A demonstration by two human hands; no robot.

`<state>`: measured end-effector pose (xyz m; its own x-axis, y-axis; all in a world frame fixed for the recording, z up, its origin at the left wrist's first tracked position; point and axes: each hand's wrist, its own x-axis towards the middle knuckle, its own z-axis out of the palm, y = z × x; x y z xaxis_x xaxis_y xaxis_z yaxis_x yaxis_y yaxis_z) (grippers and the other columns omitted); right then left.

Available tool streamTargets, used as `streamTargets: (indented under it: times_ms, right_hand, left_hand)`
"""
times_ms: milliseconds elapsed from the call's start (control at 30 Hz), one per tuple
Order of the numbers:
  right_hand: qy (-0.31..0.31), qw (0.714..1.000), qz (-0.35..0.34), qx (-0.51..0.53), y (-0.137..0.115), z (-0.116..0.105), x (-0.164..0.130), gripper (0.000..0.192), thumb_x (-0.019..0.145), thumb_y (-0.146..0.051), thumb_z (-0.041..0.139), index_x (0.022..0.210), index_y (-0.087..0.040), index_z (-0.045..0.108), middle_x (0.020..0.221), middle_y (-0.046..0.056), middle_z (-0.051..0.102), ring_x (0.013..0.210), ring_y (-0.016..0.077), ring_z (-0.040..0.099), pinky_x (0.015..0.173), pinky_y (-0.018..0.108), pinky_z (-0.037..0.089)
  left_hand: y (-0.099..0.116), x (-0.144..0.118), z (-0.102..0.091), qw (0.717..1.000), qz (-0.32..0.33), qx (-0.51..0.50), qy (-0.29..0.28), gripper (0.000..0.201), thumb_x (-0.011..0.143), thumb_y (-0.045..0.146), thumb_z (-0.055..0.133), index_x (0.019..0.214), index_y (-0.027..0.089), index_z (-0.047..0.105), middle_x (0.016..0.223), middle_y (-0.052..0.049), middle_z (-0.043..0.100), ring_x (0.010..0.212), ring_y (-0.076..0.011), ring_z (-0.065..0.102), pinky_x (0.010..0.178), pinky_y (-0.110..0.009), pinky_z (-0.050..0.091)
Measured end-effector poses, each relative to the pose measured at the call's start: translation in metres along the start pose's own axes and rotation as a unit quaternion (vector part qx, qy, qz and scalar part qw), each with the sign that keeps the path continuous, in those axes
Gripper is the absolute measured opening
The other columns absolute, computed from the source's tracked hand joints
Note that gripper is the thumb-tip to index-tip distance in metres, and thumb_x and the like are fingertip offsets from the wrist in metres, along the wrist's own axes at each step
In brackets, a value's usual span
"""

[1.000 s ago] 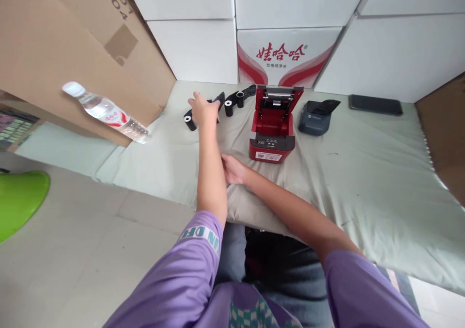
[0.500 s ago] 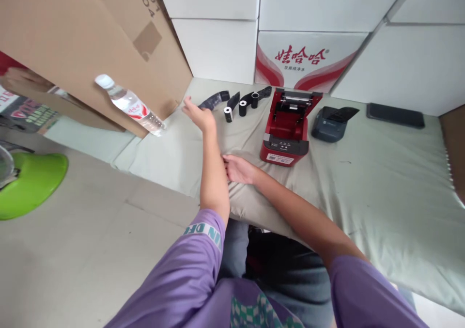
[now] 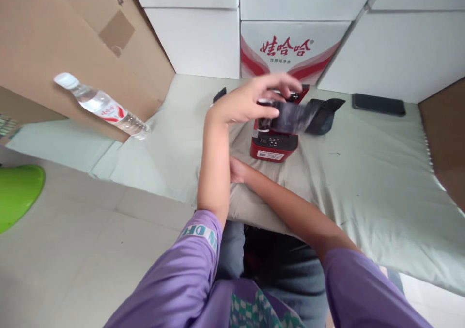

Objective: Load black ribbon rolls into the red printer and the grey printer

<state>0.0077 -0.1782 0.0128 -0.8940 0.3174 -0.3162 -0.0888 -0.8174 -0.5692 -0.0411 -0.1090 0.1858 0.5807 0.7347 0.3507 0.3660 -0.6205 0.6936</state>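
Roll [image 3: 286, 116] of dark paper is up in my left hand [image 3: 250, 102], fingers pinched on it, above the open red printer [image 3: 273, 146]; loading isn't done. Right hand [image 3: 237, 170] rests flat nearby, mostly hidden.

A dark, glossy black ribbon roll [image 3: 286, 116] with a loose trailing strip is held level in the air, directly above the open red plastic label printer [image 3: 273, 144] standing upright on the pale green cloth.
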Motion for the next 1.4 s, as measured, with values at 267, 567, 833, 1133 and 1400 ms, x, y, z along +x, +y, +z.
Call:
streamTargets:
  times_ms: [267,567,833,1133,1400]
  right_hand:
    - [-0.089,0.996,-0.012,-0.025,0.003,-0.022,0.005,0.022,0.098,-0.023,0.058,0.116,-0.014,0.067,0.106,0.013,0.083,0.107,0.0272,0.079,0.100,0.047,0.060]
    - [-0.091,0.996,-0.018,-0.014,0.005,-0.023,0.005,0.023,0.102,-0.025,0.053,0.113,-0.013,0.070,0.104,0.014,0.084,0.107,0.0282,0.080,0.099,0.047,0.062]
    - [-0.053,0.998,-0.003,-0.023,-0.004,-0.006,-0.004,0.028,0.109,-0.019,0.041,0.107,-0.014,0.068,0.098,0.011,0.083,0.097,0.0231,0.081,0.096,0.042,0.061]
    - [-0.034,0.999,0.004,-0.023,-0.006,0.001,-0.009,0.023,0.110,-0.018,0.044,0.105,-0.013,0.066,0.096,0.011,0.082,0.096,0.0228,0.081,0.093,0.040,0.062]
    - [-0.055,0.998,0.002,0.022,0.000,-0.018,0.005,0.027,0.109,-0.020,0.042,0.110,-0.012,0.068,0.100,0.014,0.083,0.100,0.0252,0.082,0.096,0.044,0.064]
  left_hand:
    - [-0.006,0.028,0.041,0.965,-0.176,0.147,-0.128,0.050,0.088,0.014,0.065,0.138,0.019,0.067,0.135,-0.009,0.073,0.123,-0.0237,0.069,0.106,-0.034,0.054]
    - [0.012,0.018,0.038,0.936,-0.232,0.190,-0.184,0.086,0.085,0.013,0.068,0.161,0.037,0.036,0.141,-0.009,0.062,0.097,-0.0209,0.070,0.085,-0.033,0.055]
    - [0.010,0.024,0.047,0.937,-0.248,0.196,-0.151,0.069,0.089,0.020,0.076,0.151,0.024,0.044,0.123,-0.009,0.071,0.102,-0.0250,0.072,0.087,-0.034,0.056]
    - [-0.007,0.028,0.056,0.934,-0.245,0.222,-0.134,0.044,0.087,0.012,0.066,0.128,0.023,0.078,0.132,-0.012,0.077,0.115,-0.0308,0.074,0.099,-0.040,0.056]
    - [-0.023,0.031,0.069,0.925,-0.264,0.244,-0.122,0.048,0.090,0.005,0.055,0.128,0.024,0.077,0.127,-0.010,0.079,0.130,-0.0288,0.067,0.126,-0.047,0.033]
